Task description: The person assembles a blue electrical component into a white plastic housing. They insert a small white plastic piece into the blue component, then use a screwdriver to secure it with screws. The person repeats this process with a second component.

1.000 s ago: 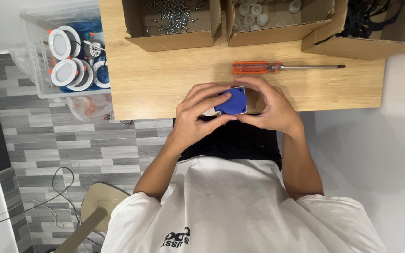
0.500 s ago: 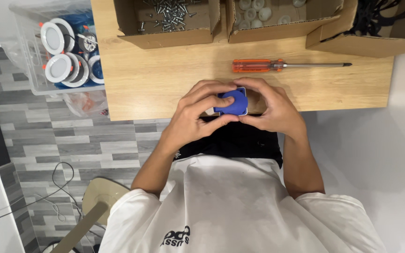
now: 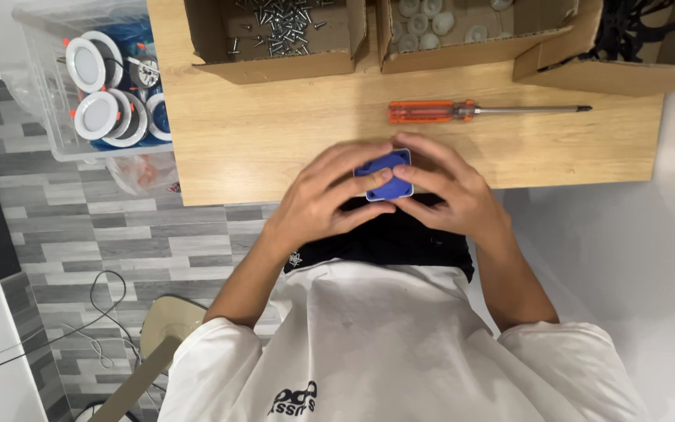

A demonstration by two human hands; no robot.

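Both hands meet at the near edge of the wooden table, closed together around a small blue block with rounded corners and a pale rim. The left hand wraps it from nine o'clock, the right hand from three o'clock; fingers cover most of its sides, so only the top face shows, and what lies underneath I cannot make out.

At twelve o'clock from the block lies a screwdriver, its translucent orange handle pointing to nine o'clock and its slim steel shaft to three. Beyond it stand cardboard boxes, all cut off by the frame's top: one holds loose metal screws, the next round pale caps, the last a tangle of black cord. At ten o'clock, off the table, a clear plastic bin holds round white-rimmed discs, partly hidden by its wall.
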